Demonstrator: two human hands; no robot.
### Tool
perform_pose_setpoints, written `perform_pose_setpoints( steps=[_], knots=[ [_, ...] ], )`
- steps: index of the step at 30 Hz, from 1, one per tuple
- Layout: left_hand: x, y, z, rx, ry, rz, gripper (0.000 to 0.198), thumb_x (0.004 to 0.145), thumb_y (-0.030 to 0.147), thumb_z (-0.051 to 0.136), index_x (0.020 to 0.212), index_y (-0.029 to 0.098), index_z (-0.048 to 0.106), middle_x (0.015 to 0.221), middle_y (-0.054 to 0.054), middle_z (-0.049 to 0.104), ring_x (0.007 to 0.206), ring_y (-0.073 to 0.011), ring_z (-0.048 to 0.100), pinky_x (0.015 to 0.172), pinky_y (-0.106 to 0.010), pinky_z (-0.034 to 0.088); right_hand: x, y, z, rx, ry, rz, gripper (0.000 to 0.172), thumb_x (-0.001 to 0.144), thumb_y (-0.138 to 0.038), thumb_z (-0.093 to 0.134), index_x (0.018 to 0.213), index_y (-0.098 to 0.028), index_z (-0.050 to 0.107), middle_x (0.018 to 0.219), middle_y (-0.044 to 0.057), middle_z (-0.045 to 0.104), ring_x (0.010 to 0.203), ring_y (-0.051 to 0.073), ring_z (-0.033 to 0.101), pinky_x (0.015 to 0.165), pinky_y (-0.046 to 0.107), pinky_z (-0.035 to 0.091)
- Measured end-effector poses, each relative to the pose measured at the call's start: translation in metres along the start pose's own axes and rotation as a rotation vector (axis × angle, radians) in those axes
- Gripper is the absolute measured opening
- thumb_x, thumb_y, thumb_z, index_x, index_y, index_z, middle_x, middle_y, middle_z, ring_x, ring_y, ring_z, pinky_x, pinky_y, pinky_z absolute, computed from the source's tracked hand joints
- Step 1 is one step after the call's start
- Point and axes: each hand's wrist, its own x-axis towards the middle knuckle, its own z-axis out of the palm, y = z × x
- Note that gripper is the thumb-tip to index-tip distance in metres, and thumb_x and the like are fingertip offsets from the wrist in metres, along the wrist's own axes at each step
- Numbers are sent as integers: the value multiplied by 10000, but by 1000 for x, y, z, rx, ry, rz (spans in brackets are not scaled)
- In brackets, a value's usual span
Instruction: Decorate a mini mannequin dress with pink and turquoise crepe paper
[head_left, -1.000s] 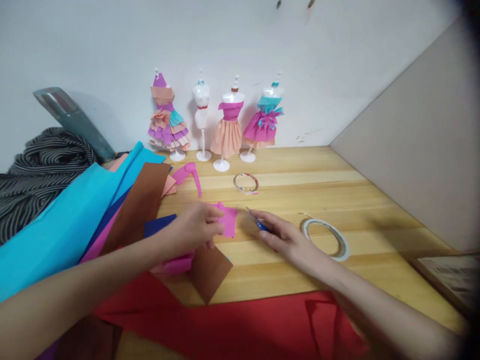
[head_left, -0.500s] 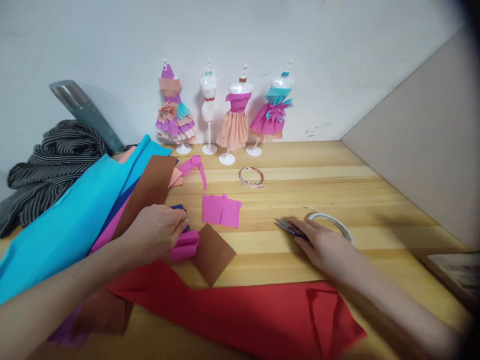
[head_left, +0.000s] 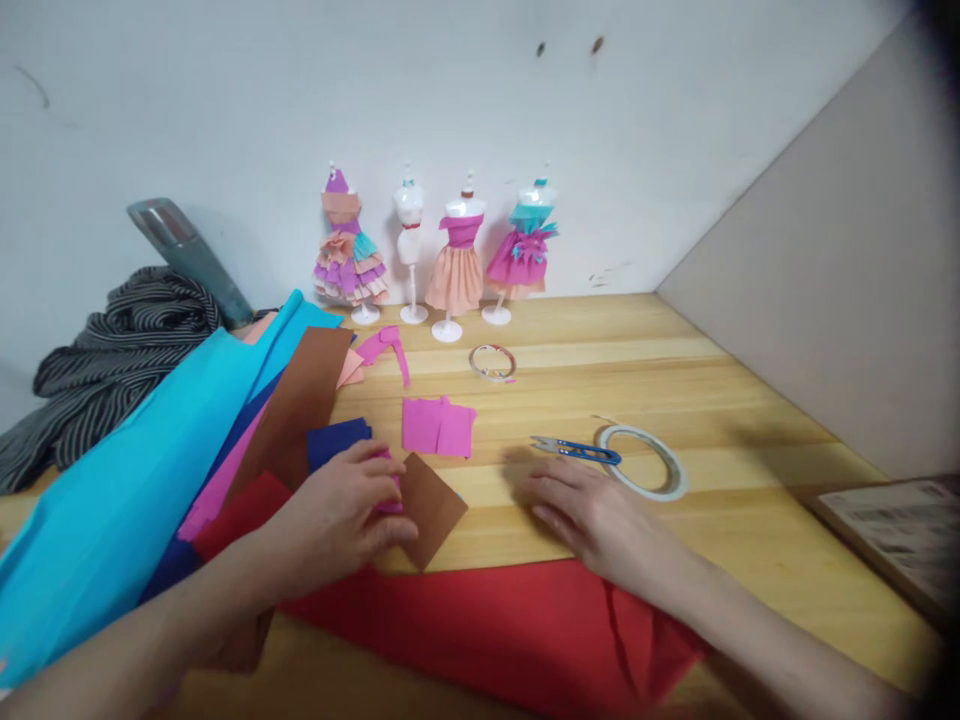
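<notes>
My left hand (head_left: 341, 515) lies on a stack of coloured paper, its fingers closed on a folded pink sheet (head_left: 390, 495) beside a brown sheet (head_left: 431, 505). My right hand (head_left: 589, 515) rests flat on the wooden table (head_left: 750, 420) with fingers stretched out, holding nothing. Just beyond its fingertips lie blue-handled thread snips (head_left: 577, 450) and a roll of white tape (head_left: 641, 462). A cut pink paper piece (head_left: 437, 425) lies between the hands, farther back. A large red sheet (head_left: 510, 630) covers the near table edge under both wrists.
Several small mannequins in paper dresses (head_left: 450, 255) stand against the wall. A small ring of tape (head_left: 493, 362) lies in front of them. Turquoise paper (head_left: 127, 470), striped cloth (head_left: 112, 360) and a grey object fill the left. A board stands at right, with a box (head_left: 892, 535) below it.
My left hand let go of the cut pink piece and moved back to the folded pink sheet. My right hand laid the snips down by the tape roll and drew back, now flat.
</notes>
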Motion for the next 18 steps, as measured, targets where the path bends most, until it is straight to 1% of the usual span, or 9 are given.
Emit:
perform_pose_setpoints(
  steps=[1, 3, 5, 7, 10, 11, 13, 15, 18],
  knots=[
    [-1, 0, 4, 34, -35, 18, 207, 823, 359, 580, 878, 186, 679, 1126, -82, 649, 1178, -251, 492, 1073, -416, 296, -4, 3, -1, -23, 4, 47, 240, 879, -167, 412, 891, -192, 650, 964, 116, 670, 860, 228, 648, 729, 363, 547],
    [0, -1, 11, 107, -78, 15, 278, 784, 281, 625, 1041, 175, 639, 1313, -113, 538, 1303, -307, 356, 1085, -495, 270, -13, 11, -3, -64, 35, 130, 231, 873, -167, 418, 878, -182, 649, 975, 128, 667, 845, 239, 659, 685, 366, 558],
    [4, -7, 16, 169, -70, -1, 351, 781, 183, 601, 1131, 179, 593, 1371, -117, 481, 1336, -316, 298, 1078, -530, 274, -18, 15, -5, -54, 71, 142, 241, 873, -155, 418, 941, -178, 648, 1020, 132, 664, 877, 236, 664, 697, 359, 564],
    [10, -15, 16, 224, -27, -9, 321, 787, 123, 558, 1100, 182, 604, 1351, -112, 497, 1315, -307, 327, 1070, -525, 294, -14, 13, -7, 3, 87, 77, 300, 873, -123, 409, 1072, -187, 624, 1129, 126, 639, 979, 219, 645, 776, 341, 556],
    [20, -28, 16, 300, 34, -33, 258, 790, 118, 539, 1021, 180, 636, 1310, -112, 523, 1272, -318, 369, 1044, -519, 328, 12, 2, -8, 52, 36, -41, 510, 843, -33, 377, 1293, -237, 502, 1307, 96, 546, 1128, 190, 575, 886, 328, 516],
    [21, -32, 16, 319, 34, -45, 265, 789, 131, 545, 1033, 180, 635, 1298, -115, 531, 1262, -325, 378, 1036, -521, 332, 24, -1, -7, 49, -16, -80, 589, 827, -1, 362, 1354, -252, 438, 1357, 87, 504, 1178, 186, 538, 925, 335, 493],
    [20, -38, 18, 343, -5, -78, 335, 773, 157, 579, 1106, 175, 614, 1280, -124, 546, 1250, -341, 393, 1030, -531, 328, 51, -3, -1, 12, -85, -147, 624, 832, 13, 358, 1392, -261, 386, 1424, 83, 430, 1245, 194, 473, 992, 367, 438],
    [15, -43, 20, 339, -58, -120, 448, 743, 163, 622, 1188, 167, 574, 1292, -136, 542, 1257, -348, 394, 1027, -531, 330, 77, -1, 6, -33, -130, -195, 530, 865, -38, 399, 1362, -220, 437, 1434, 111, 407, 1234, 223, 471, 1006, 381, 412],
    [5, -49, 22, 290, -77, -149, 526, 734, 155, 639, 1249, 178, 532, 1326, -139, 519, 1273, -310, 399, 1031, -482, 350, 106, 5, 20, -24, -154, -170, 350, 874, -89, 449, 1176, -183, 599, 1209, 125, 590, 1062, 217, 565, 897, 343, 450]
  ],
)
